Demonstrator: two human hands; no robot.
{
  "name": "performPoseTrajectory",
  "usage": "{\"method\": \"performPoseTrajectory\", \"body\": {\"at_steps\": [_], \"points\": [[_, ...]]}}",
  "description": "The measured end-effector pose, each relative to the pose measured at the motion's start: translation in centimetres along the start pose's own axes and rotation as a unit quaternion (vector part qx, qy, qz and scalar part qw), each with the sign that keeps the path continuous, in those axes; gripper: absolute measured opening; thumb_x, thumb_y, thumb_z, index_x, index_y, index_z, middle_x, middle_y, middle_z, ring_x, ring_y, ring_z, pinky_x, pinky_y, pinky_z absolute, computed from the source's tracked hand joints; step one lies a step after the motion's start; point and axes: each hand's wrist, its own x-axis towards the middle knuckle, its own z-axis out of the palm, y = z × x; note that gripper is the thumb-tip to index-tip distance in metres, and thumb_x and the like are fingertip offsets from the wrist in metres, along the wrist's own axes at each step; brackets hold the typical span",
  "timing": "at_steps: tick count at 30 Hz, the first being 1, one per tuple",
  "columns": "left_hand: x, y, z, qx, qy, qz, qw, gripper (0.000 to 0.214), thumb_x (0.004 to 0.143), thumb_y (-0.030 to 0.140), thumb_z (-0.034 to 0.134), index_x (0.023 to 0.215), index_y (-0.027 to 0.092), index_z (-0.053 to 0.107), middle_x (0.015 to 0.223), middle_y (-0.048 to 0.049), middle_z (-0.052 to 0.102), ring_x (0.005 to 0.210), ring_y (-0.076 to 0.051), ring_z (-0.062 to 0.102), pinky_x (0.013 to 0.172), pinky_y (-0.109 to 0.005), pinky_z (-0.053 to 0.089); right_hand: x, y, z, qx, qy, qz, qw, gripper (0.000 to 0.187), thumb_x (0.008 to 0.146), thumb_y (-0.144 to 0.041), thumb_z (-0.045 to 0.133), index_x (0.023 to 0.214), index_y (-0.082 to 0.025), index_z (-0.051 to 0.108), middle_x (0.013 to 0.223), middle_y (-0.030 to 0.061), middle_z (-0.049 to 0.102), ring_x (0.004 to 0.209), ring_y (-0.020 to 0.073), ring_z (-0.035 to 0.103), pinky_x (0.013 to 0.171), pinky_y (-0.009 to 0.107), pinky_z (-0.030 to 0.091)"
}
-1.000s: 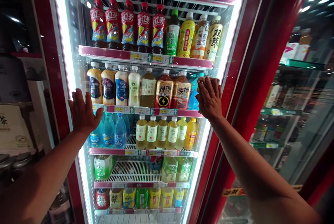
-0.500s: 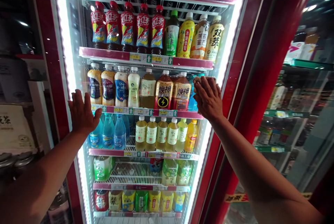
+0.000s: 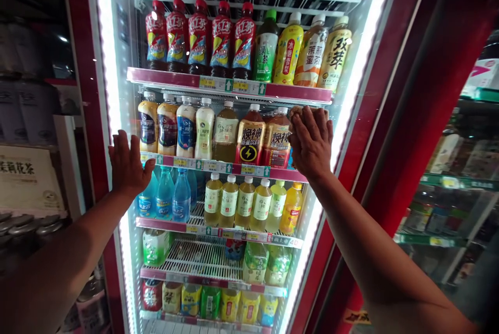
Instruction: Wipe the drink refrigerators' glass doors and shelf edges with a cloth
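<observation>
My right hand (image 3: 312, 142) presses a brownish cloth (image 3: 297, 111) against the glass door of a lit drinks fridge. Only the cloth's upper edge shows above the fingers; the palm hides the rest. My left hand (image 3: 130, 162) rests flat on the left side of the glass, fingers and thumb apart, holding nothing. Behind the glass, drink bottles (image 3: 250, 134) stand in rows on wire shelves. A shelf edge strip (image 3: 284, 173) with price tags runs behind the glass at about the height of both hands.
The fridge has a dark red frame (image 3: 91, 116) and bright light strips inside both sides. At the right stands another glass cabinet with green-edged shelves (image 3: 448, 240). On the left are a beige box (image 3: 33, 183) and several dark containers (image 3: 35, 100).
The whole view has shifted a little, so the fridge's upper part sits further right. My right hand with the cloth is slightly higher against the shelves; my left hand stays on the glass.
</observation>
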Motion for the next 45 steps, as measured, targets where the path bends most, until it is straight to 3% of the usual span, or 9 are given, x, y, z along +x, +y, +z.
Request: {"method": "performPoseTrajectory", "body": {"at_steps": [7,13,20,24,27,30,35,42,45], "points": [[-0.1,-0.5,0.4,-0.017,0.024,0.018,0.999,0.097,0.1,0.071,0.022,0.16,-0.006,0.023,0.171,-0.0293,0.001,0.162,-0.039,-0.006,0.131,-0.059,-0.002,0.7,-0.9,0.1,0.006,-0.03,-0.02,0.999,0.064,0.107,-0.037,0.041,0.167,-0.04,0.019,0.173,-0.0016,0.031,0.161,0.0318,0.023,0.13,0.061,0.022],[-0.1,-0.6,0.4,-0.022,0.015,0.024,0.999,0.096,0.1,0.07,0.024,0.161,-0.004,0.021,0.172,-0.0288,0.0,0.162,-0.035,-0.011,0.131,-0.058,-0.004,2.1,-2.4,1.1,0.001,-0.01,0.011,1.0,0.066,0.106,-0.035,0.038,0.168,-0.037,0.015,0.175,-0.0004,0.024,0.162,0.0349,0.016,0.13,0.066,0.016],[-0.1,-0.4,0.2,-0.019,0.013,0.026,0.999,0.093,0.101,0.068,0.023,0.161,-0.003,0.022,0.171,-0.029,0.0,0.162,-0.035,-0.01,0.131,-0.059,-0.002,2.8,-3.9,1.1,-0.004,-0.034,-0.002,0.999,0.058,0.106,-0.038,0.039,0.164,-0.033,0.033,0.171,0.002,0.036,0.162,0.0293,0.021,0.131,0.061,0.018],[-0.1,-1.0,0.6,-0.024,0.022,0.034,0.999,0.096,0.099,0.072,0.023,0.161,0.0,0.023,0.171,-0.029,0.002,0.162,-0.038,-0.007,0.129,-0.063,0.001,4.1,-5.0,1.9,0.002,-0.009,0.03,1.0,0.058,0.106,-0.037,0.037,0.163,-0.031,0.034,0.172,0.0035,0.033,0.163,0.0315,0.017,0.129,0.065,0.017],[-0.1,-1.7,1.0,-0.035,0.031,0.047,0.998,0.095,0.099,0.071,0.026,0.162,0.001,0.024,0.171,-0.0294,0.003,0.162,-0.039,-0.006,0.13,-0.061,0.0,4.2,-6.1,2.1,0.013,-0.038,0.002,0.999,0.058,0.105,-0.037,0.04,0.163,-0.032,0.034,0.172,0.0022,0.034,0.163,0.0301,0.018,0.13,0.063,0.018],[-0.2,-2.2,1.3,-0.035,0.042,0.064,0.996,0.089,0.101,0.067,0.032,0.165,0.005,0.02,0.172,-0.0271,0.003,0.162,-0.038,-0.005,0.13,-0.062,0.001,3.9,-6.5,1.8,0.013,-0.058,-0.02,0.998,0.056,0.106,-0.038,0.04,0.162,-0.035,0.036,0.17,0.0002,0.037,0.162,0.028,0.022,0.129,0.061,0.022],[-0.3,-2.5,1.5,-0.03,0.063,0.101,0.992,0.085,0.102,0.06,0.038,0.167,0.013,0.01,0.173,-0.0232,-0.001,0.162,-0.038,-0.006,0.129,-0.065,0.003,4.6,-7.5,2.6,-0.003,-0.009,0.016,1.0,0.057,0.106,-0.037,0.037,0.163,-0.032,0.034,0.172,0.0029,0.034,0.162,0.0309,0.019,0.128,0.066,0.021],[-0.2,-2.6,1.7,-0.028,0.075,0.109,0.991,0.085,0.102,0.055,0.044,0.168,0.018,0.004,0.174,-0.0208,-0.002,0.162,-0.038,-0.004,0.128,-0.067,0.007,4.2,-9.5,3.1,0.012,-0.038,-0.026,0.999,0.055,0.107,-0.039,0.041,0.161,-0.033,0.039,0.168,0.0029,0.041,0.161,0.0285,0.025,0.129,0.062,0.024],[-0.3,-2.6,1.7,-0.03,0.075,0.112,0.99,0.086,0.102,0.054,0.046,0.168,0.019,0.003,0.174,-0.0197,-0.003,0.162,-0.039,-0.004,0.128,-0.068,0.008,5.0,-9.8,3.4,0.018,-0.021,-0.007,1.0,0.055,0.107,-0.038,0.039,0.162,-0.033,0.037,0.17,0.003,0.038,0.161,0.03,0.023,0.129,0.064,0.022]]}}
